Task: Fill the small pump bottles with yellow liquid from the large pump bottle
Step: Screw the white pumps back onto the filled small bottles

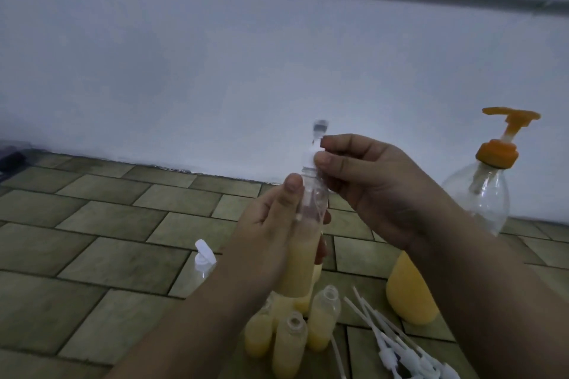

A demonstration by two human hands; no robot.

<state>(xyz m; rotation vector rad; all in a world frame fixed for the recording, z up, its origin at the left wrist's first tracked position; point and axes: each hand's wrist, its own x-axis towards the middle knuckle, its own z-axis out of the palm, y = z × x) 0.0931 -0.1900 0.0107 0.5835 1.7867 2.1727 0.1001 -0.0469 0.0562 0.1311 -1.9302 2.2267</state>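
My left hand (271, 224) grips a small clear bottle (304, 255) partly filled with yellow liquid, held upright in mid-air. My right hand (366, 181) pinches the white pump cap (309, 157) at that bottle's neck, thumb and forefinger on the collar. The large pump bottle (474, 209) with an orange pump head stands at the right, behind my right forearm; yellow liquid shows in its lower part. Several small open bottles (291, 344) holding yellow liquid stand on the floor below my hands.
Several loose white pump tops (400, 344) with long tubes lie on the floor at the lower right. A clear bottle with a white flip cap (203, 258) stands left of my left forearm. Tiled floor meets a white wall behind.
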